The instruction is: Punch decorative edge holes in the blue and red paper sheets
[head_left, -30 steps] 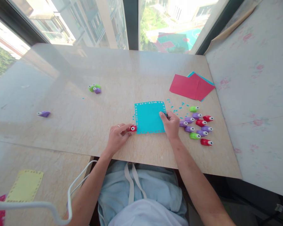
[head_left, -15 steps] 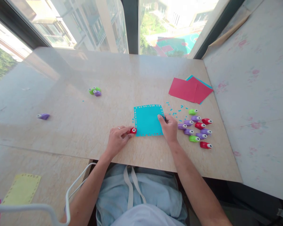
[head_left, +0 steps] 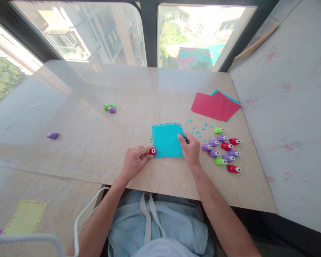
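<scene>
A blue sheet of paper (head_left: 167, 141) with small shapes punched along its edges lies in front of me. My left hand (head_left: 137, 159) pinches a red craft punch (head_left: 153, 151) at the sheet's lower left corner. At the right edge, my right hand (head_left: 189, 147) grips the sheet between thumb and fingers. A dark bit shows beside that thumb, too small to name. Blue paper cut-outs (head_left: 200, 132) are scattered right of the sheet, and a few lie by its left edge.
Several purple, red and green craft punches (head_left: 227, 146) stand to the right. Behind them lie red sheets of paper (head_left: 209, 105). More punches (head_left: 111, 109) and a purple one (head_left: 52, 135) sit left. A yellow punched sheet (head_left: 25, 217) and a white tube (head_left: 76, 228) are lower left.
The red punch and my left hand have shifted slightly right, further over the sheet's lower left corner. My right hand keeps its grip. The whole view has tilted a little.
</scene>
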### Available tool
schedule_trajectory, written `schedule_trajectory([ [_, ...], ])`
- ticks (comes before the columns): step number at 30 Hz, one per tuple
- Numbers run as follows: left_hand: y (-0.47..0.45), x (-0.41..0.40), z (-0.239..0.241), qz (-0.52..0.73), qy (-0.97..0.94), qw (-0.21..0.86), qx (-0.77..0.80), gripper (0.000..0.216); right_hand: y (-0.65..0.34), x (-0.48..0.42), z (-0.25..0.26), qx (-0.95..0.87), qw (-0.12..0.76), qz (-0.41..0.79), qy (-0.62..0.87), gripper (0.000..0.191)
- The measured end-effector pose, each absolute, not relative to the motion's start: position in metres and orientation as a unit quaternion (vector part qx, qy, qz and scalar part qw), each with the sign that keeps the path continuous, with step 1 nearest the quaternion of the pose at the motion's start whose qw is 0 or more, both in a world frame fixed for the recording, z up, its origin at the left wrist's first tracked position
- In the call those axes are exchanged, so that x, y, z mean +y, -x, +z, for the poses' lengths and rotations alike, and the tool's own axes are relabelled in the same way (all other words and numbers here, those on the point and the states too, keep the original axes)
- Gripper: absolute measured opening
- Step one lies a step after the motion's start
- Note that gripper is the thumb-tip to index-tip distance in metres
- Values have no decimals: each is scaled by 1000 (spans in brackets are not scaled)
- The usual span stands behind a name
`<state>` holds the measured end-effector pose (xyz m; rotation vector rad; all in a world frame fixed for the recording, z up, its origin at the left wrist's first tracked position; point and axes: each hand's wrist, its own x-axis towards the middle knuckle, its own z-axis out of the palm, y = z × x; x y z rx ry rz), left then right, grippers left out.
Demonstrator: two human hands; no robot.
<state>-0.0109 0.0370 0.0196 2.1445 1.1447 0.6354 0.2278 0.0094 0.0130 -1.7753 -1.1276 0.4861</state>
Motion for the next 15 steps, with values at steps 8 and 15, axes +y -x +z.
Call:
schedule_trajectory([
  [8, 8, 37, 23, 223, -816, 304, 438, 24, -226, 9, 15, -455, 472, 203, 727, 36],
  [15, 8, 36, 28, 212, -791, 348, 457, 36, -226, 9, 15, -452, 468, 198, 733, 38],
])
